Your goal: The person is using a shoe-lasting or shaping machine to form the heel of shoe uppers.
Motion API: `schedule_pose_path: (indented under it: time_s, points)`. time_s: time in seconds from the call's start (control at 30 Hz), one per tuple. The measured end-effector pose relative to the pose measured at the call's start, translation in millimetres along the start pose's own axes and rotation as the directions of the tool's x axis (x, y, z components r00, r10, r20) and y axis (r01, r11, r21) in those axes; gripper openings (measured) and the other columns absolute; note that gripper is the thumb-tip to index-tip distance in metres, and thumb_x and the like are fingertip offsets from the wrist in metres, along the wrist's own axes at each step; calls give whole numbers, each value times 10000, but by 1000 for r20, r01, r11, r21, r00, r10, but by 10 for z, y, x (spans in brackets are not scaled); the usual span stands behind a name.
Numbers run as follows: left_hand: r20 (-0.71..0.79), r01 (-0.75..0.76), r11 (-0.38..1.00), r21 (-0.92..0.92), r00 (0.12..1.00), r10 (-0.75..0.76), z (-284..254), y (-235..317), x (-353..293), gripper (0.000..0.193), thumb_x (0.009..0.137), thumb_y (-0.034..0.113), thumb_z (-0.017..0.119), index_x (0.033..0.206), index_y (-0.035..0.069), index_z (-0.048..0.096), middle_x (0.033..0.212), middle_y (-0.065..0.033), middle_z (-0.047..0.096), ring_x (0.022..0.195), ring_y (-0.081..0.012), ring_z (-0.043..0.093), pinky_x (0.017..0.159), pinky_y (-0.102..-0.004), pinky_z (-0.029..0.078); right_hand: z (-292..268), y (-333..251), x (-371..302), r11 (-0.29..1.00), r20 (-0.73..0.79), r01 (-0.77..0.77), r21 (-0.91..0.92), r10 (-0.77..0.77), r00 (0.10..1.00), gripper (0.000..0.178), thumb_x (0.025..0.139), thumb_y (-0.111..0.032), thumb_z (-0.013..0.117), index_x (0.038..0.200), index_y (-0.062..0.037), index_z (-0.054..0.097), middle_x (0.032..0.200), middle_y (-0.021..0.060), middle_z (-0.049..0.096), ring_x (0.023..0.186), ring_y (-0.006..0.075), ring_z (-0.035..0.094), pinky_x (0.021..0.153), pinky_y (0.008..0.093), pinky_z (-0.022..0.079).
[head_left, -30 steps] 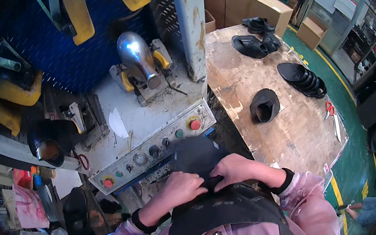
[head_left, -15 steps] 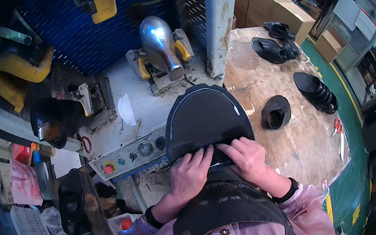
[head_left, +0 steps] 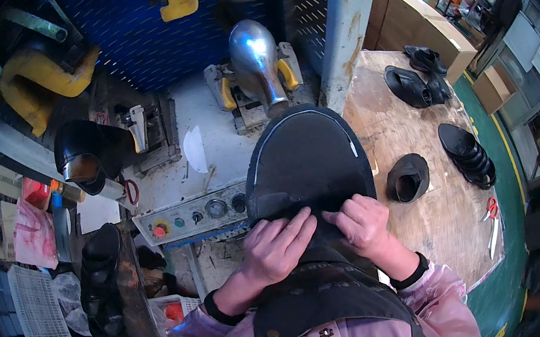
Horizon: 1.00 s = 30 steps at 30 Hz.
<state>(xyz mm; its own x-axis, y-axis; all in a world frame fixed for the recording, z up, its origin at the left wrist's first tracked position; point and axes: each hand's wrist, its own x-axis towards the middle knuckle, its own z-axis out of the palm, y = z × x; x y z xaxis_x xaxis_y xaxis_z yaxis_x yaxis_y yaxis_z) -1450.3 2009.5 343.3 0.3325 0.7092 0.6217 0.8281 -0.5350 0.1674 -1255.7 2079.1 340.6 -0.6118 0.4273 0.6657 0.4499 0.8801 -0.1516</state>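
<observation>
A black rounded shoe upper (head_left: 303, 161) with a pale line along its curved edge is held up in front of my chest. My left hand (head_left: 279, 246) is closed on its near edge, the fingers bent and pointing inward. On the same edge, to the right, my right hand (head_left: 361, 226) pinches the black material with curled fingers. A narrow gap separates the two hands. The fingertips are partly hidden against the dark piece. Just beyond the upper stands a shiny metal shoe form (head_left: 255, 54) between yellow-padded clamps.
A control panel (head_left: 204, 211) with buttons and a gauge lies left of the upper. Another black upper (head_left: 86, 148) sits on the left form. On the wooden table (head_left: 372, 114) are a single upper (head_left: 408, 177), stacked uppers (head_left: 467, 155) and red-handled scissors (head_left: 493, 224). A post (head_left: 354, 28) rises between.
The whole view has shifted, so the machine and table appear farther right. The upper's far end now overlaps the metal form's lower tip. Both hands stay on the near edge, with fingers slightly repositioned.
</observation>
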Motion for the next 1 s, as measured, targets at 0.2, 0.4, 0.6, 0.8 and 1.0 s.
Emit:
schedule_pose_path:
  time_s: [0.2, 0.4, 0.6, 0.8, 1.0]
  points:
    - [-67, -31, 1000, 0, 997, 31, -7, -144, -47, 232, 765, 87, 595, 978, 27, 665, 1022, -98, 659, 843, -210, 642, 766, -327, 521, 4, 57, 104, 997, 54, -10, 81, 5, 999, 349, 522, -188, 614, 846, -89, 697, 596, 26, 372, 531, 193, 435, 450, 324, 336]
    - [-50, 27, 993, -117, 998, -33, -68, -252, -47, 194, 717, 54, 626, 905, 40, 669, 921, -93, 682, 791, -213, 666, 709, -324, 531, 50, 136, 159, 993, 67, 58, 100, -65, 996, 353, 517, -226, 627, 844, -112, 697, 611, 14, 378, 547, 190, 439, 454, 325, 336]
    - [77, -41, 974, -223, 995, 59, -272, -622, 82, 184, 689, 85, 666, 872, 65, 669, 839, -57, 676, 689, -202, 633, 679, -316, 500, 73, 219, 479, 970, 88, 122, 211, -143, 986, 294, 506, -241, 703, 771, -115, 683, 600, 11, 380, 541, 190, 442, 455, 325, 335]
    - [126, 1, 910, -415, 991, 56, -620, -896, 554, 204, 671, 121, 737, 850, 60, 661, 750, -37, 624, 702, -208, 588, 705, -333, 437, -100, 312, 963, 904, 138, -20, 426, -43, 989, 290, 537, -233, 828, 623, -73, 602, 580, 27, 425, 544, 208, 472, 477, 327, 351]
    - [314, 183, 802, -569, 949, 6, -890, -1220, 972, 215, 733, 197, 747, 861, 56, 647, 782, -67, 580, 808, -226, 559, 712, -332, 419, -345, 438, 1337, 733, 299, -275, 622, 102, 949, 293, 611, -175, 838, 662, -10, 603, 628, 41, 484, 589, 182, 502, 527, 305, 371]
